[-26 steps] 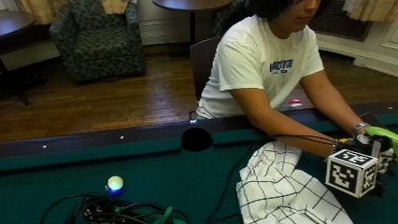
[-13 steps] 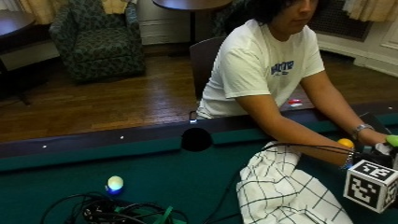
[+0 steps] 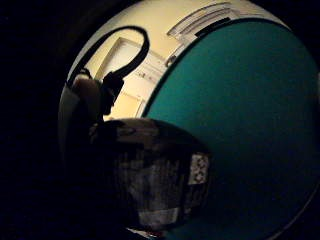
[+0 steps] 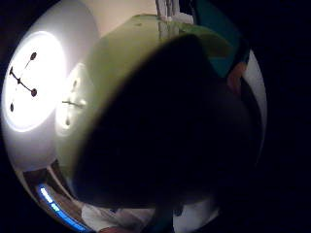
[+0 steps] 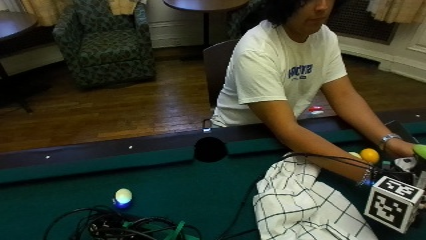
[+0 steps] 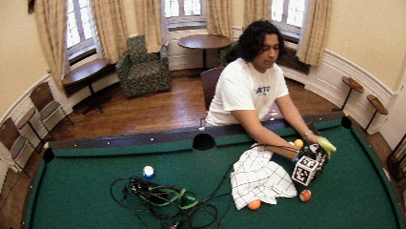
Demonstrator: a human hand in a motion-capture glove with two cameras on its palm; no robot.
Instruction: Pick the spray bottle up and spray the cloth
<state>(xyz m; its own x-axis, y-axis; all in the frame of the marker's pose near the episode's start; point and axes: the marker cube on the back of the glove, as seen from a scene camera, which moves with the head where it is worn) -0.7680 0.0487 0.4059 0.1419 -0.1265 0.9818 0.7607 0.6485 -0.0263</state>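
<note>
Seated behind a green pool table (image 5: 80, 190), a person is seen in the outside view, with a white checked cloth (image 5: 303, 210) spread on the felt by the right forearm. Only the spray bottle's green top (image 5: 420, 150) shows at the edge, the gloved hand being hidden; 1 orange ball (image 5: 369, 155) lies close by. In the wide view, the right hand (image 6: 315, 155) is wrapped around the spray bottle (image 6: 325, 145), just beside the cloth (image 6: 260, 179). In the thumb-side view, the bottle's green body (image 4: 121, 63) is pressed close to the palm.
</note>
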